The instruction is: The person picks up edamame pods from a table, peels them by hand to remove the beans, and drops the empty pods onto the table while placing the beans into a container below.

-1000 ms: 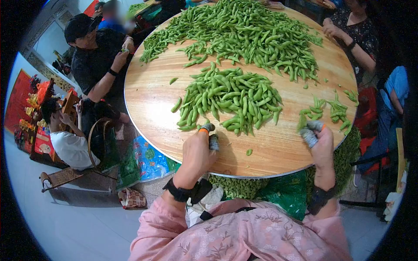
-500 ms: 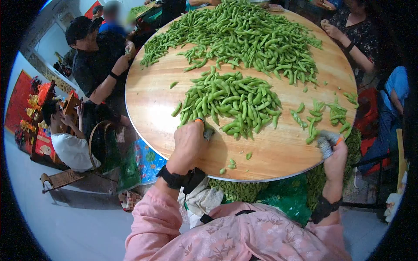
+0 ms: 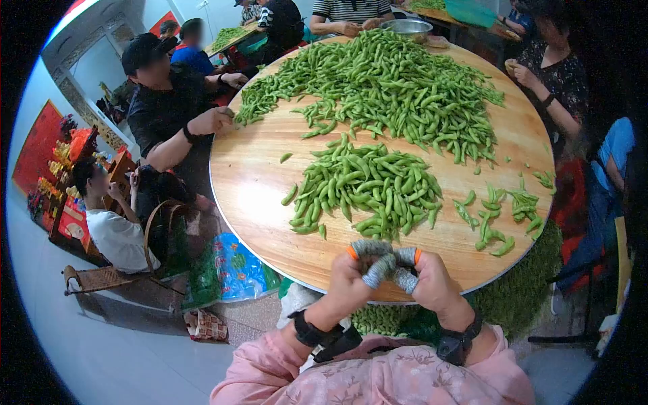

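From the head camera, the left hand (image 3: 345, 282) and right hand (image 3: 434, 283) meet at the near rim of the round wooden table (image 3: 253, 179). Their fingers, capped in grey sleeves (image 3: 378, 268), are curled with the tips pressed together. Whether a pod is pinched between them cannot be told. Just beyond the fingertips lies a pile of green pods (image 3: 368, 185). A small scatter of pods (image 3: 496, 216) sits ahead and right of the right hand, and the large heap (image 3: 398, 84) lies farther off. Far to the left, another person's hand (image 3: 212, 121) rests at the table's edge.
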`<action>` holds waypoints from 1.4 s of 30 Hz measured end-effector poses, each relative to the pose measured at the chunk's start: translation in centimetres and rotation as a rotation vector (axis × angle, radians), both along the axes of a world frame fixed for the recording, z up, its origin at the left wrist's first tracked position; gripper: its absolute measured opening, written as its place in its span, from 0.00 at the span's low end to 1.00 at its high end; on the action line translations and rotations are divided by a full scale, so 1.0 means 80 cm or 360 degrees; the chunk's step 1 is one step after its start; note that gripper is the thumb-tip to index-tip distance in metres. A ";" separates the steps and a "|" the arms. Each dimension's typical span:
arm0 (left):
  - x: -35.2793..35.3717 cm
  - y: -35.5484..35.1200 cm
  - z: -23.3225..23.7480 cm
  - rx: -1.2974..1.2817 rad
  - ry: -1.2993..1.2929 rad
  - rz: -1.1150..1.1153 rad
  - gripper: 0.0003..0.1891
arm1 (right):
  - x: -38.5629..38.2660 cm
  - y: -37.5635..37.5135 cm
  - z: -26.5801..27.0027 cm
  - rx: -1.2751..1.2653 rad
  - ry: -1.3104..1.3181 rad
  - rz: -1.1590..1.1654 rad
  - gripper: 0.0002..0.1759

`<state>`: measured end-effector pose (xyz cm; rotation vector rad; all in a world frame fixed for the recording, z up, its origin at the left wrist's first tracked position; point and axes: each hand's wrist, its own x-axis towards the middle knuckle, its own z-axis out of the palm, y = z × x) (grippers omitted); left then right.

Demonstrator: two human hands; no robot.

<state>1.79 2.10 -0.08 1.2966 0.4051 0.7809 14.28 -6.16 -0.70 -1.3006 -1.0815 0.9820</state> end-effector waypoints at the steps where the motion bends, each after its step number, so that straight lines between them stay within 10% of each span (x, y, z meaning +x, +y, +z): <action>1: 0.000 -0.004 -0.004 -0.0015 -0.0042 -0.0016 0.10 | -0.001 0.003 0.003 0.0067 -0.0186 0.0039 0.13; 4: -0.006 -0.005 -0.001 0.0042 0.0015 -0.0033 0.10 | 0.007 -0.012 0.025 -0.0085 -0.0513 -0.0088 0.11; 10: -0.011 0.001 0.049 0.1363 0.1407 -0.0594 0.11 | 0.021 -0.026 0.039 0.0138 -0.1370 -0.0034 0.13; 22: -0.018 -0.001 0.026 0.0913 0.1160 -0.0678 0.05 | 0.019 -0.031 0.030 0.0235 -0.1307 0.0043 0.14; 31: -0.018 -0.025 0.006 0.1311 0.1110 -0.0260 0.07 | 0.011 -0.045 0.010 -0.0243 0.0564 -0.0070 0.08; 42: -0.021 -0.025 0.003 0.1692 0.1165 -0.0210 0.19 | 0.004 -0.041 0.011 -0.0268 0.0667 -0.0113 0.06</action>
